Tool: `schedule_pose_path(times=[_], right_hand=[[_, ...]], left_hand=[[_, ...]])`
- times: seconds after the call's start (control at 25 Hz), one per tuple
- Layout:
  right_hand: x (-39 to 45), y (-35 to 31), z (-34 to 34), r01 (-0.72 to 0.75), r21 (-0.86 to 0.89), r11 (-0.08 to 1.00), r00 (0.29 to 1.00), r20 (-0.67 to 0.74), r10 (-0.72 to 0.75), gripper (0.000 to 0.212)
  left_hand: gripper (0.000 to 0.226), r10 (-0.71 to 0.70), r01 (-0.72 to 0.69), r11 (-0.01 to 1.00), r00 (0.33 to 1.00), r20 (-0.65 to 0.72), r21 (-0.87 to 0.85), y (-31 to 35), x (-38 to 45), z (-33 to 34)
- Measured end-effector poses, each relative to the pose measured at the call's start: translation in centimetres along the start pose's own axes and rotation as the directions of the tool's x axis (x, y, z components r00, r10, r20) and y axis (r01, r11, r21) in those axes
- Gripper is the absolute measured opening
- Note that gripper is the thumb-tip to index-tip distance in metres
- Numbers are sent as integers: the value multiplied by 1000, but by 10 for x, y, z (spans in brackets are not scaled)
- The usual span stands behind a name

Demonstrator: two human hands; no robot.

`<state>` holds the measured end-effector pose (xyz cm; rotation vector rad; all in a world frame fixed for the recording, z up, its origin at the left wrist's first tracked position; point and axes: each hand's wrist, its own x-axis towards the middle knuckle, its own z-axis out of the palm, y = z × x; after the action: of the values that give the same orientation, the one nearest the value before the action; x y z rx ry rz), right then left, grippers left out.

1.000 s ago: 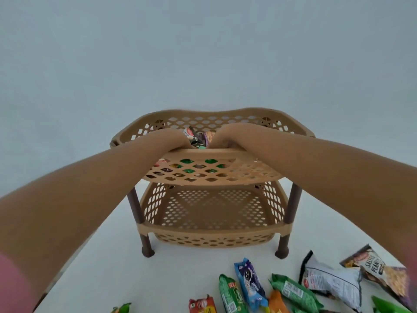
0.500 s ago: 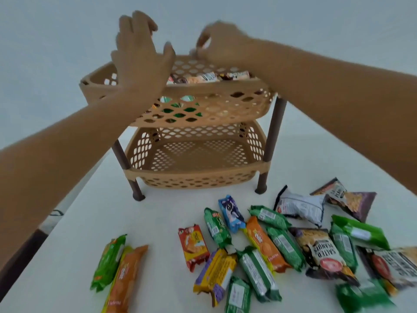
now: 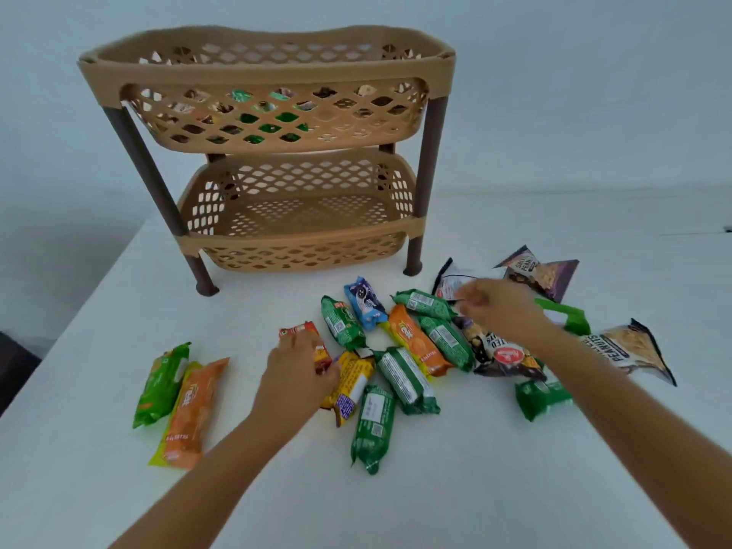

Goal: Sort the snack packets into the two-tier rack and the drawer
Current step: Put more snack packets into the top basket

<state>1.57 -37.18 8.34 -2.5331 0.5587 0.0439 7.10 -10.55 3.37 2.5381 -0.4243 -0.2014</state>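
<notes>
A white table [image 3: 475,489] is carrying everything, its near edge cut off by the frame. The two-tier rack [image 3: 269,69] is standing at the far side on four brown legs. Its upper basket is holding packets that are showing only as scraps of green, white and brown through the lattice, too hidden to count; the lower basket is showing bare mesh. No drawer is showing.

Both forearms are reaching in from the bottom edge, palms down. The right hand [image 3: 499,311] is hovering over the white pouch [image 3: 455,281], fingers curled loosely; whether it is gripping anything is unclear, since the hand is blurred. The left hand [image 3: 297,374] is lying on the red packet [image 3: 307,336], fingers bent over it, grip not certain.

Loose packets are lying near the rack's feet: about eight green ones, two orange, one yellow [image 3: 350,384], one blue [image 3: 364,301], and three peanut bags, one partly under the right wrist.
</notes>
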Motion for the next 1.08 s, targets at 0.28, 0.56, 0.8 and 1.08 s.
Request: schedule_pose_path(times=[0.28,0.56,0.8,1.08], right_hand=[[-3,13,60,-68,-130,989,998,9,70,36],[-3,6,56,-113,-141,983,993,14,116,40],[-11,5,27,-41,-100,994,999,-3,41,46],[-21,-57,-63,79,395,915,996,-2,-85,24]], left_hand=[[41,47,-71,977,991,122,200,-5,-9,19],[34,-142,128,990,889,436,60,-2,3,9],[28,-131,135,990,830,542,33,-6,8,-9],[31,57,-7,964,982,180,-266,47,29,-114]])
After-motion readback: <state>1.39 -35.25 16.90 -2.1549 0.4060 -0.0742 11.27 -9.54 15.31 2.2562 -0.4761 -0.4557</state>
